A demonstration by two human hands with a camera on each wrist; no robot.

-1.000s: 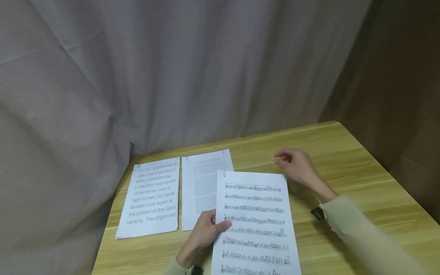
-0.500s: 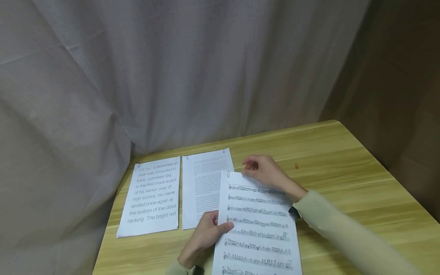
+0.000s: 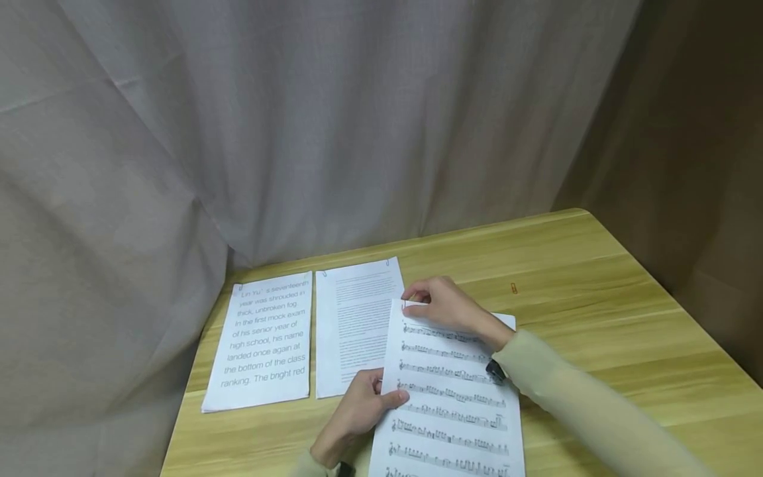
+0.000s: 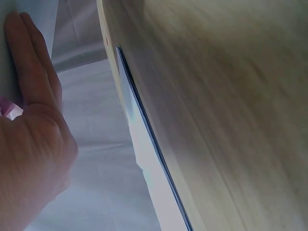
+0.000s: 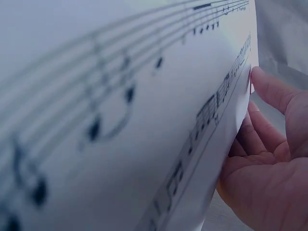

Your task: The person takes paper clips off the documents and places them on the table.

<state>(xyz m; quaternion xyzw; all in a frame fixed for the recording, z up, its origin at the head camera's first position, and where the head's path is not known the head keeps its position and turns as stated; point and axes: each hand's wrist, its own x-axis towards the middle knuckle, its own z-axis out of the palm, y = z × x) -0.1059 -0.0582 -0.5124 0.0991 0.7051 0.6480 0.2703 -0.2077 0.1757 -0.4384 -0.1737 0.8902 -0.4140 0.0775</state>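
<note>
In the head view my left hand [image 3: 366, 404] grips the left edge of a page of sheet music [image 3: 447, 411], thumb on the front, fingers behind. The left wrist view shows that hand [image 4: 36, 110] at the left, fingers extended behind the page. My right hand [image 3: 444, 305] pinches at the page's upper left corner, where a metal paper clip [image 3: 403, 305] sits. From the right wrist view, the right hand's [image 5: 269, 149] fingers curl by the page edge, and a thin reddish sliver, apparently a paper clip, shows at the fingertip.
Two clipped paper stacks lie on the wooden table [image 3: 596, 318]: one in large print [image 3: 262, 344], one in small print [image 3: 360, 324], partly overlapped by the sheet music. A small orange-red paper clip [image 3: 514, 288] lies right of the hands. A grey curtain [image 3: 334, 132] hangs behind.
My right hand has moved left from over the table to the page's upper left corner, uncovering the orange-red clip on the table. The sheet music has shifted slightly right in my left hand.
</note>
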